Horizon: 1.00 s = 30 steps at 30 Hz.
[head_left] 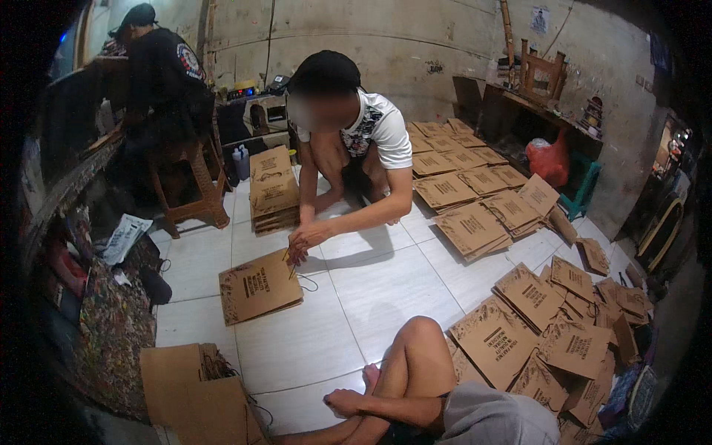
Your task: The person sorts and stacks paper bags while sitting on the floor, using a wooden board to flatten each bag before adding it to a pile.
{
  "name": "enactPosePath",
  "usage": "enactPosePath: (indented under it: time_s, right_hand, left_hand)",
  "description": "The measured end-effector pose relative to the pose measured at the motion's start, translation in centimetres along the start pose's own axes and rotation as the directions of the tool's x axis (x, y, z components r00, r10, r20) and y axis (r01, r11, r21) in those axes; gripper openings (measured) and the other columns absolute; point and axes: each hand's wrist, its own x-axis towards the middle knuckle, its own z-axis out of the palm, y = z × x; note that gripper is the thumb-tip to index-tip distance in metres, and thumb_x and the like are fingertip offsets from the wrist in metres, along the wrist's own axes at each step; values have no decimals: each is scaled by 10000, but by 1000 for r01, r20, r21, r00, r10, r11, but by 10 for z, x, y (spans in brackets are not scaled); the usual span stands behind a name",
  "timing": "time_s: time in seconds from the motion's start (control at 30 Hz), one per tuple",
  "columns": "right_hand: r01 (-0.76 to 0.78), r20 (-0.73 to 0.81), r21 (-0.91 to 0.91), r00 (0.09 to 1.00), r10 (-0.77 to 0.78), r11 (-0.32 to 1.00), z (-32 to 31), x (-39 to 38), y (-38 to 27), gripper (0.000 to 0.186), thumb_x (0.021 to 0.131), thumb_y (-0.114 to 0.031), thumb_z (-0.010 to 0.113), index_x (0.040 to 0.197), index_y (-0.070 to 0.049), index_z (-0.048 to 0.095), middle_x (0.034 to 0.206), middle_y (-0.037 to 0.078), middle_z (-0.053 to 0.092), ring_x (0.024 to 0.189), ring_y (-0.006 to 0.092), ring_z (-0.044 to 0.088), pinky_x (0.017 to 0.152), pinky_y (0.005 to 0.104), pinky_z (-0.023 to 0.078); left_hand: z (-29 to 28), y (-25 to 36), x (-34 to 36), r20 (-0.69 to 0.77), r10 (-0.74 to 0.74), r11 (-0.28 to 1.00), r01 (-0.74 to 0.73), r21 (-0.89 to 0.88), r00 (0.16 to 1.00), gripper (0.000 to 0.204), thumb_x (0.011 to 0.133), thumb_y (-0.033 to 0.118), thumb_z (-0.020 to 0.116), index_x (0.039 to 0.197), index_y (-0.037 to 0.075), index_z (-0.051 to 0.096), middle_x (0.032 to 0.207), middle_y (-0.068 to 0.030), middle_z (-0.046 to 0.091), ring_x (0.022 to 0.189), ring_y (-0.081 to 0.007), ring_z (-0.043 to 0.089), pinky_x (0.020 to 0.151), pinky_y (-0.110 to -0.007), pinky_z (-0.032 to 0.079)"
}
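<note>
At the bottom, my right forearm reaches leftward from a grey sleeve. My right hand (pixel 345 402) is curled closed beside my bare foot (pixel 371 377), below my raised knee (pixel 423 337); nothing shows sticking out of its fingers. My left hand does not show. Ahead on the tiles lies a small stack of brown paper bags (pixel 256 291). A squatting co-worker in a white T-shirt (pixel 389 133) has both hands (pixel 302 241) at that stack's edge, near a thin yellow piece and a dark cord handle (pixel 310 282).
An open cardboard box (pixel 174 378) with dark cords stands at lower left. Loose paper bags (pixel 495 341) are heaped on my right, with rows of bag stacks (pixel 475 222) behind. Another bag pile (pixel 273 185) stands beyond the co-worker's hands. A brown stool (pixel 191 182) holds a person in black.
</note>
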Motion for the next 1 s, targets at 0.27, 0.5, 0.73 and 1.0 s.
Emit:
enactPosePath:
  time_s: [0.27, 0.5, 0.73, 1.0]
  right_hand:
    - [-80, 84, 5, 993, 79, 997, -7, -2, -7, 230, 820, -187, 552, 946, -1, 602, 914, 231, 629, 948, 406, 617, 811, 488, 500]
    - [-58, 108, -58, 992, 64, 997, 12, 7, 9, 246, 835, -192, 543, 944, 18, 610, 987, 248, 618, 950, 403, 621, 809, 485, 507]
    - [-77, 152, -168, 983, 103, 983, 7, 6, 9, 251, 817, -200, 585, 960, 4, 613, 1002, 236, 620, 946, 399, 622, 793, 482, 515]
    - [-32, 4, -37, 999, 32, 999, 23, 10, 2, 217, 796, -190, 592, 928, -20, 610, 896, 235, 631, 905, 407, 627, 757, 485, 520]
  left_hand:
    - [1, -3, 13, 3, -36, 999, 35, 41, 999, 226, 897, 179, 600, 992, -25, 626, 934, -113, 631, 866, -197, 587, 723, -328, 495]
    - [-2, -6, 20, 8, -44, 997, 43, 57, 999, 226, 898, 178, 597, 982, -28, 628, 921, -114, 633, 852, -197, 587, 718, -328, 494]
    - [-6, -9, 20, -3, -53, 997, 53, 53, 999, 225, 899, 178, 595, 973, -31, 631, 908, -115, 636, 838, -196, 588, 713, -328, 493]
    - [-20, -18, 15, -36, -53, 997, 55, 57, 998, 225, 900, 178, 592, 963, -35, 633, 893, -117, 639, 823, -195, 589, 708, -328, 492]
